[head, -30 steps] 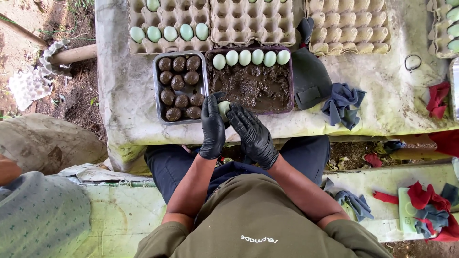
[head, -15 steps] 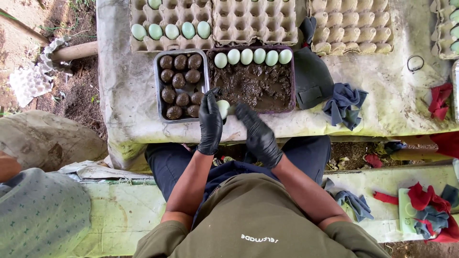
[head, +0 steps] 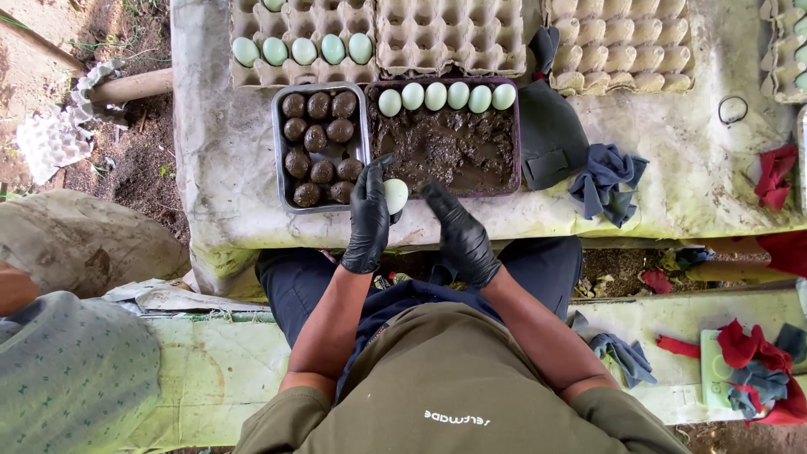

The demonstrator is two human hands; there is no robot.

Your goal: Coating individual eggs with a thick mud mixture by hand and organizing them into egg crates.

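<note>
Both my hands wear black gloves. My left hand [head: 368,217] holds a pale green egg [head: 395,196] at the near edge of the dark mud tray [head: 515,126]. My right hand [head: 461,235] sits just right of the egg with fingers spread, reaching toward the brown mud [head: 445,151]. Several clean pale eggs [head: 445,96] line the far edge of the mud tray. To the left, a metal tray [head: 277,151] holds several mud-coated eggs [head: 318,148].
Cardboard egg cartons [head: 450,34] lie at the table's far side, one with several pale eggs [head: 303,50]. A dark cap [head: 551,134] and blue-grey rag [head: 607,181] lie right of the mud tray; red rags [head: 773,172] at far right. Another person's sleeve [head: 67,378] is at lower left.
My right hand has drawn away from the egg and opened toward the mud, while my left hand keeps hold of the egg.
</note>
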